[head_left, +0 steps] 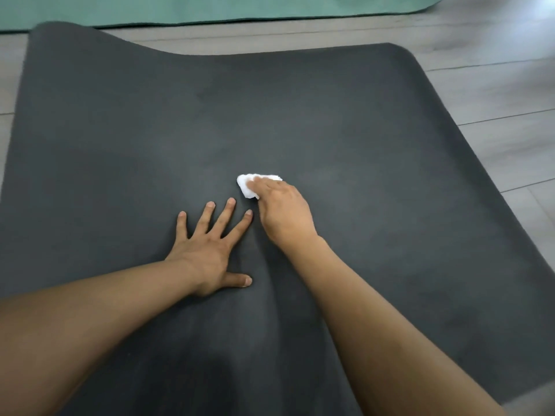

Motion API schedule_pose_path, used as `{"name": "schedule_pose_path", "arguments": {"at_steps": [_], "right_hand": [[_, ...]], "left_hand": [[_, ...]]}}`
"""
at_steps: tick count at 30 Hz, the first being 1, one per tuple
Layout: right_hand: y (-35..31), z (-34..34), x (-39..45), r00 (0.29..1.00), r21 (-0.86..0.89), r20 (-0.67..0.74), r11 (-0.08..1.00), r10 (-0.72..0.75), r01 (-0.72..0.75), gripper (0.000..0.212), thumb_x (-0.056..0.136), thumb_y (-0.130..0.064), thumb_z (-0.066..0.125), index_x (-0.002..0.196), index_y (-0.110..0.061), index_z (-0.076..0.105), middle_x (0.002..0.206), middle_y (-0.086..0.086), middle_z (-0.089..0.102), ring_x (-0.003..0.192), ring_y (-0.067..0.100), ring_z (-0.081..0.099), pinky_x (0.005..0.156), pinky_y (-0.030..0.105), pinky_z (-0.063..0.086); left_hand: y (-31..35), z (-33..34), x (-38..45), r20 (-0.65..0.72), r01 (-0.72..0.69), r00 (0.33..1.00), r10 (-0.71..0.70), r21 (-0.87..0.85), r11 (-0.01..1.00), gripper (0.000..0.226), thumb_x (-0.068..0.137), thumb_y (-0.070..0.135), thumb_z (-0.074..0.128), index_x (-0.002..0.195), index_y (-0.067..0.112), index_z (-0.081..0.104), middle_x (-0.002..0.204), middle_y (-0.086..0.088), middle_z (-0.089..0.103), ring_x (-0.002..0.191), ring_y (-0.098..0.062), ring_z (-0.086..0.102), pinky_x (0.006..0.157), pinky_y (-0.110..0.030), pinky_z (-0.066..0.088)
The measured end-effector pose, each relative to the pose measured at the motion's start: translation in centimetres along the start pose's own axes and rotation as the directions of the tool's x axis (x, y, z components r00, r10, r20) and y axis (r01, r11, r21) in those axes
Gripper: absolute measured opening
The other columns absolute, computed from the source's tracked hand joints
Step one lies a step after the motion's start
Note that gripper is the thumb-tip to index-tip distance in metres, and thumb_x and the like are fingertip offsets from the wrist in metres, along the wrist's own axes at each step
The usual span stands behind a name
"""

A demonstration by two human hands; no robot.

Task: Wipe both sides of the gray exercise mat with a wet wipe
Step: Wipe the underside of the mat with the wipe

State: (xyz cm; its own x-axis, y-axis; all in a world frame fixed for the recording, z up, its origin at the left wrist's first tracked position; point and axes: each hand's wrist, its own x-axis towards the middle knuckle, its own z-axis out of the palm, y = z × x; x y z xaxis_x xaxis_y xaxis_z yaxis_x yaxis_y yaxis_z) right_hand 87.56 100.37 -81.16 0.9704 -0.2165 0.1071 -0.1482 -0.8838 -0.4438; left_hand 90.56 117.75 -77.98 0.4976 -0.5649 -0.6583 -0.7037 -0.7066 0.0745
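Pale plank floor, green mat beyond

Light grey wood-look floor (pixel 492 94) shows soft glare toward the upper right; a teal-green mat (pixel 210 9) lies along the far edge.

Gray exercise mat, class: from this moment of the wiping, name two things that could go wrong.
1. The gray exercise mat has a raised ripple at its far left edge; only the left hand lies flat on it, so strokes may shift it.
2. The wet wipe is bunched small under the right hand, so patches may be missed.
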Motion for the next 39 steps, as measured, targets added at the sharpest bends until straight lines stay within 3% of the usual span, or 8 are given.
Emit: {"name": "schedule_pose_path", "arguments": {"at_steps": [6,10,16,20,26,32,36,39], "right_hand": [[3.7,-3.0,-0.1,0.985,-0.006,-0.046,0.986,-0.165,0.165,0.045,0.086,-0.020,0.038,0.117,-0.018,0.070,0.124,-0.003,0.067,0.115,0.018,0.061,0.099,0.023,0.040],[12.3,-7.6,-0.6,0.942,-0.138,-0.207,0.945,0.266,-0.297,0.031,0.086,-0.011,0.047,0.104,-0.022,0.069,0.101,-0.005,0.070,0.101,0.025,0.059,0.084,0.029,0.042],[9.7,-4.0,-0.2,0.826,-0.048,-0.329,0.866,0.457,-0.498,0.027,0.075,0.000,0.034,0.078,-0.025,0.042,0.080,-0.011,0.039,0.078,0.019,0.039,0.065,0.029,0.027],[1.9,0.7,-1.8,0.921,0.074,-0.228,0.949,0.315,-0.306,0.037,0.077,-0.008,0.036,0.098,-0.022,0.064,0.103,-0.002,0.064,0.094,0.024,0.058,0.079,0.034,0.049],[0.8,-0.1,-2.8,0.991,0.084,0.049,0.989,-0.127,0.123,0.044,0.091,-0.022,0.038,0.128,-0.024,0.063,0.135,-0.003,0.059,0.126,0.014,0.053,0.105,0.028,0.040],[11.8,-8.8,-4.0,0.902,0.068,-0.107,0.908,0.418,-0.413,0.021,0.091,-0.030,0.034,0.078,-0.037,0.048,0.091,-0.019,0.050,0.081,0.005,0.043,0.079,0.030,0.043],[9.1,-7.5,-3.5,0.819,0.099,-0.233,0.851,0.524,-0.516,0.028,0.064,-0.001,0.023,0.081,-0.017,0.038,0.082,-0.009,0.042,0.073,0.016,0.039,0.057,0.032,0.035],[4.3,-4.0,-2.6,0.805,0.227,-0.221,0.832,0.550,-0.506,0.036,0.074,-0.002,0.027,0.089,-0.016,0.056,0.100,-0.010,0.056,0.090,0.024,0.058,0.074,0.038,0.049]], "left_hand": [[-0.1,-0.1,-0.1,-0.008,-0.008,1.000,0.007,-0.009,1.000,0.117,0.080,0.087,0.047,0.143,0.046,-0.043,0.154,0.007,-0.049,0.150,-0.029,-0.033,0.120,-0.067,-0.009],[0.0,0.2,0.0,-0.007,-0.003,1.000,0.003,-0.002,1.000,0.118,0.079,0.088,0.046,0.143,0.046,-0.043,0.154,0.007,-0.049,0.150,-0.029,-0.034,0.119,-0.068,-0.009],[0.2,-0.1,-0.1,0.011,0.012,1.000,-0.012,0.021,1.000,0.118,0.078,0.089,0.045,0.143,0.045,-0.044,0.154,0.007,-0.051,0.150,-0.030,-0.035,0.119,-0.068,-0.008],[0.3,-0.2,-0.1,0.014,0.025,1.000,-0.025,0.047,0.999,0.117,0.078,0.090,0.043,0.143,0.046,-0.044,0.154,0.007,-0.050,0.150,-0.029,-0.034,0.120,-0.067,-0.008],[0.5,0.6,-1.2,-0.098,0.042,0.995,-0.033,0.083,0.996,0.107,0.082,0.088,0.033,0.148,0.041,-0.037,0.163,0.003,-0.037,0.155,-0.028,-0.021,0.123,-0.064,-0.001],[3.9,1.7,-4.0,-0.220,0.032,0.975,-0.012,0.090,0.995,0.076,0.105,0.054,0.038,0.160,0.038,-0.012,0.170,-0.007,-0.008,0.156,-0.033,0.008,0.123,-0.055,0.020],[3.4,0.0,-3.7,0.104,0.023,0.994,-0.028,0.049,0.999,0.119,0.081,0.081,0.053,0.151,0.042,-0.035,0.161,-0.004,-0.040,0.155,-0.035,-0.020,0.124,-0.062,0.001],[4.0,-0.2,-3.5,0.166,0.044,0.984,-0.061,0.107,0.993,0.143,0.064,0.085,0.068,0.147,0.041,-0.041,0.157,-0.006,-0.046,0.153,-0.036,-0.024,0.123,-0.064,0.001]]}}
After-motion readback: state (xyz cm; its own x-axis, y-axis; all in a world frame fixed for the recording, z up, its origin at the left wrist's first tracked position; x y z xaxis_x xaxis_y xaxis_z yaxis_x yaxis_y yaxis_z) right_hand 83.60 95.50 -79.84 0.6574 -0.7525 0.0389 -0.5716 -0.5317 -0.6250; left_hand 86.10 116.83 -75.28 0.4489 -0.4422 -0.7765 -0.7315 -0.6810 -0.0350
